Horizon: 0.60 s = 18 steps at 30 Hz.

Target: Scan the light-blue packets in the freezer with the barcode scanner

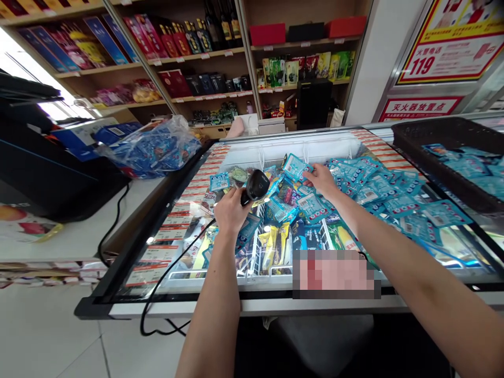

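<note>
My left hand (pixel 230 211) is closed around a black handheld barcode scanner (pixel 257 185), whose head points to the right over the freezer's glass top. From it a black cable (pixel 173 264) loops down past the freezer's front edge. Between the thumb and fingers of my right hand (pixel 322 180) is one corner of a small blue packet (pixel 295 166), with a pale label patch facing up. Around that hand lies a spread of similar blue packets (pixel 368 195) on the glass. A lone blue packet (pixel 219 181) lies left of the scanner.
A dark plastic basket (pixel 417 137) with blue packets stands at the right. On the left counter are a clear bag of blue packets (pixel 157 149) and black equipment (pixel 47 163). Stocked shelves (pixel 205 55) line the back. A blurred pinkish item (pixel 334 273) lies at the front edge.
</note>
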### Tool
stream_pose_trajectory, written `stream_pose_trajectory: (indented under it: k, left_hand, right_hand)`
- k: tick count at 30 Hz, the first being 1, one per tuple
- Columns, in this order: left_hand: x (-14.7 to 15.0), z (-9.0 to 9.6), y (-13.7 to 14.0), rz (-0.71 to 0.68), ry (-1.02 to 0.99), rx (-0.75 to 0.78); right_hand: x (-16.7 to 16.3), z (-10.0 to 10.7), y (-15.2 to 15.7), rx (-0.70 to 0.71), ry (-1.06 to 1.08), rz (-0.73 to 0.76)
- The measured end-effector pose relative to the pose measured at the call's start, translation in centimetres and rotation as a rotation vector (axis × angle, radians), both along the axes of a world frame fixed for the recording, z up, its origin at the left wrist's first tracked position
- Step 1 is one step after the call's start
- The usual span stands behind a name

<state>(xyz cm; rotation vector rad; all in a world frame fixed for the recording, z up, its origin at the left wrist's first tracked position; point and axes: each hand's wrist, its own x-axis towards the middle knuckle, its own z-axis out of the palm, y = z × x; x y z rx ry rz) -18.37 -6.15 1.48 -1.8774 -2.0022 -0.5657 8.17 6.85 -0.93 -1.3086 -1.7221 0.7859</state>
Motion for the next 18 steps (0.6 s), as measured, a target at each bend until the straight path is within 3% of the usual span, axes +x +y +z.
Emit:
stream_pose_trajectory:
  k: [3, 11, 18]
  left_hand:
    - [0.1, 0.0, 0.0, -0.020, 0.018, -0.013]
    - [1.2, 0.2, 0.1, -0.142, 0.035, -0.064]
    - [3.8, 0.8, 0.1, -0.242, 0.030, -0.082]
  right_hand:
    - [0.6, 0.2, -0.3, -0.021, 0.079, 0.002]
    - [4.5, 2.7, -2.6, 0.212, -0.183, -0.155]
    - [7.6, 0.8, -3.7, 0.219, -0.190, -0.176]
